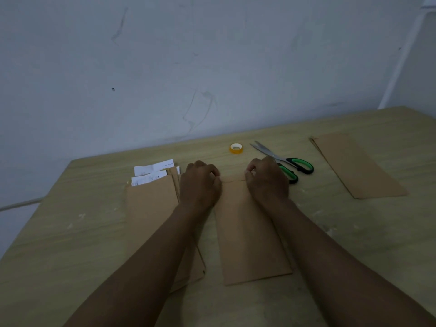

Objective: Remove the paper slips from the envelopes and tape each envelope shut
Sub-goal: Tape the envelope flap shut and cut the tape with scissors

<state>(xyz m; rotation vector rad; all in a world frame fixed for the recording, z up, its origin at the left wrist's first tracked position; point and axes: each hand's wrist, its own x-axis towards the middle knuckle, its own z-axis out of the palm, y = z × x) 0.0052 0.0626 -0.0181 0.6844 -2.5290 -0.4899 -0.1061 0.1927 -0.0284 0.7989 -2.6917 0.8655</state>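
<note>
1. Both hands work at the far end of a brown envelope (250, 232) that lies flat in the middle of the tabletop (70, 244), its length running away from the person.
2. The left hand (200, 185) has its fingers curled and pinches the left corner of the envelope's flap; the right hand (266, 180) does the same at the right corner. The flap looks folded down along a crease between the hands, though the dim light makes it hard to be sure that it lies fully flat.
3. No white paper shows at this envelope's mouth, so its slip appears to be already out, and the step in hand is most likely closing the flap before taping.
4. The tape roll (236, 148) sits untouched near the far edge of the tabletop, just beyond the hands, and the scissors (283, 161) lie beside it with their green and black handles partly behind the right hand. No tape is visible on the envelope yet.
5. To the left, touching the left forearm, lies a stack of envelopes (151, 208) with white paper slips (153, 173) still sticking out of their far ends. These remain to be emptied and sealed.
6. Well apart on the right lies a pile of flat envelopes (356, 166) with no slips showing; these are probably the finished ones, though any tape on them cannot be made out.
7. On this showing the task is partly done, with several envelopes still to go.
</note>
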